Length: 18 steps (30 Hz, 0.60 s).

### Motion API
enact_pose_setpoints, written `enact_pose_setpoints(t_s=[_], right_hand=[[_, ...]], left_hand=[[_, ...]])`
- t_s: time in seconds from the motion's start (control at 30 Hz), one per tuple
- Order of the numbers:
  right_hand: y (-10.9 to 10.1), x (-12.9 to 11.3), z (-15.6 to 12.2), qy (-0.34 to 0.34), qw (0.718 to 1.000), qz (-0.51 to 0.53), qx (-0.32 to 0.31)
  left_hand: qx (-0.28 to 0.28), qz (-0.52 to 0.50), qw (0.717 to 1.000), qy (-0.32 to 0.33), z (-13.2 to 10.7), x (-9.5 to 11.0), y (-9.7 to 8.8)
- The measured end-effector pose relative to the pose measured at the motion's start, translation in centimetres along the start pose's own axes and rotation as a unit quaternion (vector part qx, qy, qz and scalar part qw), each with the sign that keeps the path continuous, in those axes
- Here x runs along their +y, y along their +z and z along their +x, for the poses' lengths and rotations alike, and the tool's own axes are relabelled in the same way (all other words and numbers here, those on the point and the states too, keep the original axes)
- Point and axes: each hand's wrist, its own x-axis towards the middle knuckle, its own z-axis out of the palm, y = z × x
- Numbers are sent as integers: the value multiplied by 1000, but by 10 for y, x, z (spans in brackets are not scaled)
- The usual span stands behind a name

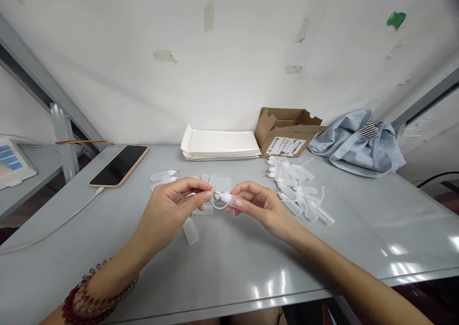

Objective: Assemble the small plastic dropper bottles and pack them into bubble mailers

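Between thumb and fingers, my right hand (256, 201) holds a small translucent squeeze bottle (232, 200) with a white nozzle pointing left. A thin white strap loops below the nozzle. My left hand (182, 200) is closed in a pinch at the nozzle's end, on something thin and dark, too small to make out. Behind and below the hands lie several more such bottles (191, 231), partly hidden by my fingers. Right of my right hand is a loose pile of similar bottles (292, 184) with white caps and straps.
A phone (120, 166) with a white charging cable (68, 232) lies at the left. White padded envelopes (222, 145) are stacked against the wall, beside an open cardboard box (287, 133). Crumpled light blue cloth (362, 146) lies at the back right of the grey table (222, 277).
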Motion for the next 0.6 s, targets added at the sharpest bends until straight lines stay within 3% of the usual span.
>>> enact_pose_setpoints(t_s=[0.6], right_hand=[[0, 2, -1, 2, 1000, -7, -4]], left_hand=[[-6, -30, 999, -14, 0, 0, 0]])
